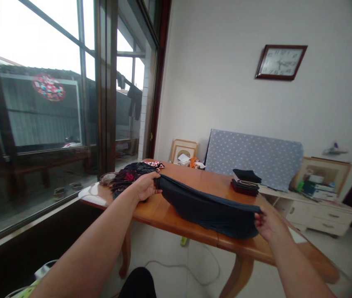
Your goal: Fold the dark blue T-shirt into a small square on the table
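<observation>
A dark blue-grey piece of clothing (pixel 207 209) is stretched lengthwise between my hands over the front of the wooden table (pixel 191 176). My left hand (pixel 147 187) pinches its left end, close to a heap of dark, patterned clothes (pixel 129 178). At the other end, my right hand (pixel 266 221) grips the upper corner. The cloth sags a little between the two grips, and its lower edge hangs near the table's front edge. What kind of garment it is, I cannot tell. Behind it on the right stands a stack of folded dark clothes (pixel 246 182).
Large windows (pixel 48 111) run along the left. Beyond the table are a polka-dot cloth cover (pixel 253 155), framed pictures (pixel 184 150) and a white cabinet (pixel 321 215). A clock (pixel 281 62) hangs on the wall. A cable (pixel 191 271) lies on the floor beneath the table.
</observation>
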Motion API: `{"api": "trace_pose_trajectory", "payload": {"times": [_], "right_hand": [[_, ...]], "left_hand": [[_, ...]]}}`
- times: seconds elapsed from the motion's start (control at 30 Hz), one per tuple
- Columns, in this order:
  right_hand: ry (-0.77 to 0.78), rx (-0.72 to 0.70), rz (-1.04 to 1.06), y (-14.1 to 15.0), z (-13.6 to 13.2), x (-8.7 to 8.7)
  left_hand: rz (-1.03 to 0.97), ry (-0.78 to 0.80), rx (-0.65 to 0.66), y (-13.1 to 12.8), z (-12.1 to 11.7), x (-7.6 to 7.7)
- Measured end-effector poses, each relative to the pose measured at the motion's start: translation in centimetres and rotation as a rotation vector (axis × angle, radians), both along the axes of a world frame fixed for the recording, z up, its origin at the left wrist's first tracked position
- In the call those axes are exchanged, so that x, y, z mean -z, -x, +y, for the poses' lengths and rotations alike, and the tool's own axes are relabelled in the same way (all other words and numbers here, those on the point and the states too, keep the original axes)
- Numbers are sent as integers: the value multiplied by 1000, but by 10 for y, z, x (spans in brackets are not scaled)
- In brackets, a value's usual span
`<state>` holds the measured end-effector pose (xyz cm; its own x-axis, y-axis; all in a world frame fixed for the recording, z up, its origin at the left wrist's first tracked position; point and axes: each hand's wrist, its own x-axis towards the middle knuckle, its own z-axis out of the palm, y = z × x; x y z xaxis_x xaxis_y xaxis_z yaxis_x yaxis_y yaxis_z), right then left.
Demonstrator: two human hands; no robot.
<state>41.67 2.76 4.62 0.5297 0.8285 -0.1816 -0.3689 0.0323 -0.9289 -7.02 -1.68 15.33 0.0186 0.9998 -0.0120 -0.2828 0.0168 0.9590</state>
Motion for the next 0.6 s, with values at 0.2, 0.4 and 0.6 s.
{"api": "trace_pose_trajectory", "payload": {"times": [0.2,0.4,0.6], "right_hand": [[48,145,-158,22,-15,24],[-137,-102,-437,95,-51,5],[-415,-595,-745,178,-84,-24]], "left_hand": [[81,-65,47,-9,-2,18],[293,-271,143,-28,-19,34],[443,-368,187,-55,-48,31]]}}
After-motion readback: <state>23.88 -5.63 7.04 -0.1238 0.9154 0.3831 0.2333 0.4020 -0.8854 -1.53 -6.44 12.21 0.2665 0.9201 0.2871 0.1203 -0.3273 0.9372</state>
